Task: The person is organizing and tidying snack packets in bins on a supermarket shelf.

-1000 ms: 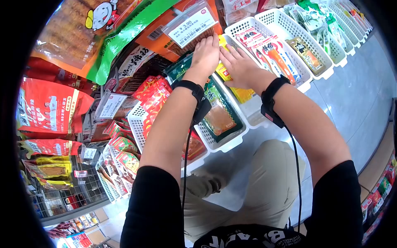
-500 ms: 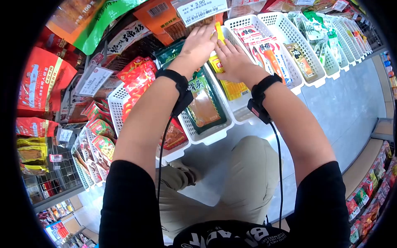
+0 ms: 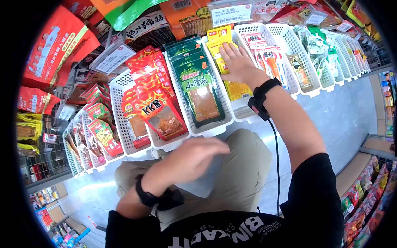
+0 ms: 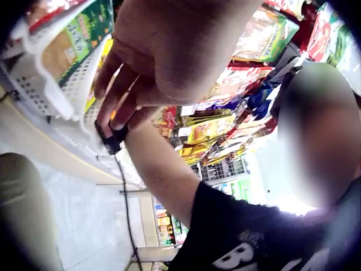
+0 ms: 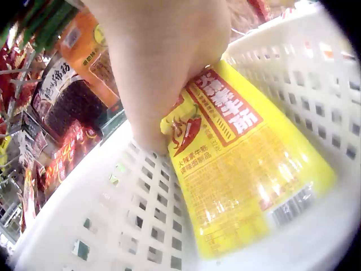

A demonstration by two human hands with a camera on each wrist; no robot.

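My right hand [image 3: 240, 64] rests with extended fingers on yellow snack packets [image 3: 239, 91] in a narrow white basket [image 3: 248, 113]. The right wrist view shows the front yellow packet [image 5: 248, 169] lying along the basket floor, its upper end hidden by the hand. My left hand [image 3: 192, 159], blurred by motion, is over my lap and holds nothing; its fingers point right. The left wrist view shows its fingers [image 4: 121, 90] loosely extended. Nearest it are a red snack packet [image 3: 163, 120] and a green packet [image 3: 202, 101] in neighbouring baskets.
More white baskets run right, with red-and-white sticks [image 3: 273, 62], a brown-gold packet [image 3: 300, 72] and green packets [image 3: 316, 45]. Price tags [image 3: 231, 14] hang above. Red bags [image 3: 53, 51] hang at the left. My knee [image 3: 244, 153] is just below the baskets.
My left hand has left the yellow packets and come back over my lap, uncovering the green and red packets. The right hand stays on the yellow packets.
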